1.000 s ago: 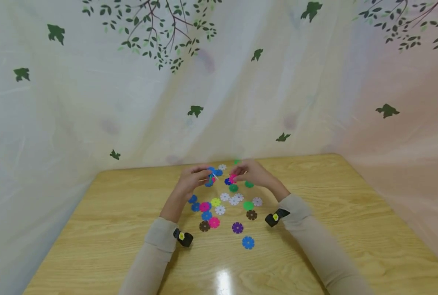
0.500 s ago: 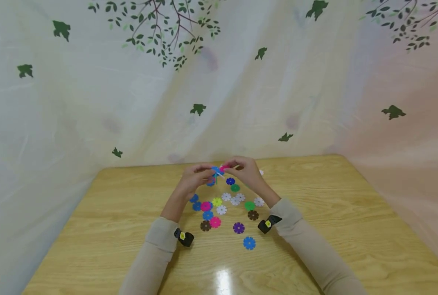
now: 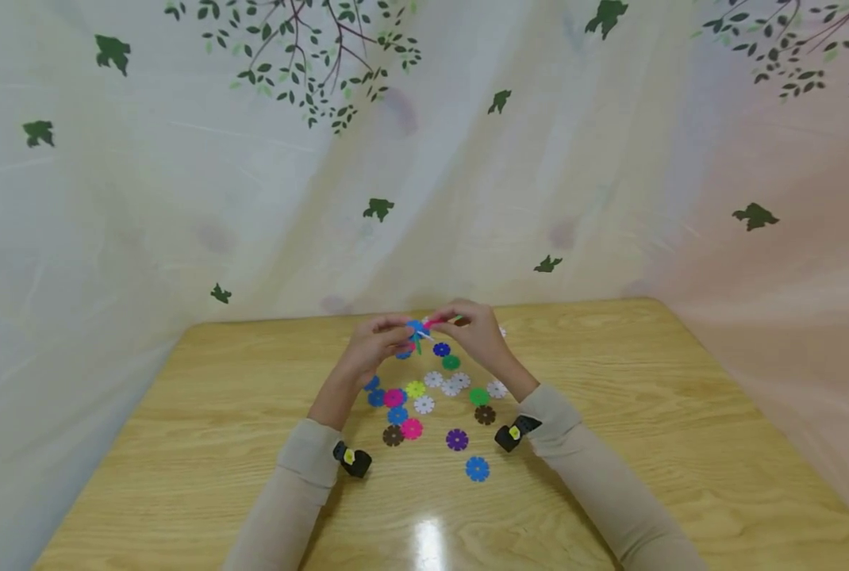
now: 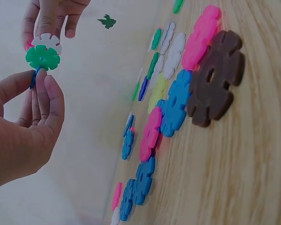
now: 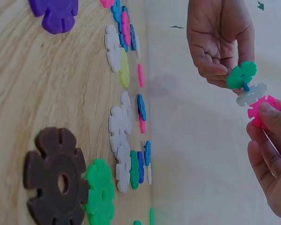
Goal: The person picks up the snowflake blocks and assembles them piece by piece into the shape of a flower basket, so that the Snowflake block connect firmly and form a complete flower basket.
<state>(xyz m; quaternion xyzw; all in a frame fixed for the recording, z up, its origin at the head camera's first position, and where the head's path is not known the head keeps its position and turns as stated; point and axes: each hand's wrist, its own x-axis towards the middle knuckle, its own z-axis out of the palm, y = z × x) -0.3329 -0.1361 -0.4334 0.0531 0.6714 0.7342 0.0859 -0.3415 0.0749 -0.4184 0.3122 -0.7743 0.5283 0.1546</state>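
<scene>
Above the far part of the table, my left hand (image 3: 376, 346) pinches a small assembly of notched flower-shaped interlocking discs. It includes a blue disc (image 3: 417, 329), a green disc (image 4: 43, 57) and a white disc (image 4: 49, 42). From the other side my right hand (image 3: 476, 329) pinches a pink interlocking disc (image 5: 260, 112) between thumb and fingers. In the right wrist view the pink disc meets the white disc's edge; whether their slots are joined I cannot tell. The left fingers hide most of the blue disc in the left wrist view.
Loose discs lie scattered on the wooden table (image 3: 182, 460), among them a purple one (image 3: 456, 439), a blue one (image 3: 478, 469) and a brown one (image 3: 485, 415). A printed curtain (image 3: 267, 222) hangs behind the table's far edge.
My right hand has lifted the pink disc from near the loose discs and moved it left to the assembly. The left hand stays nearly in place, still holding the assembly.
</scene>
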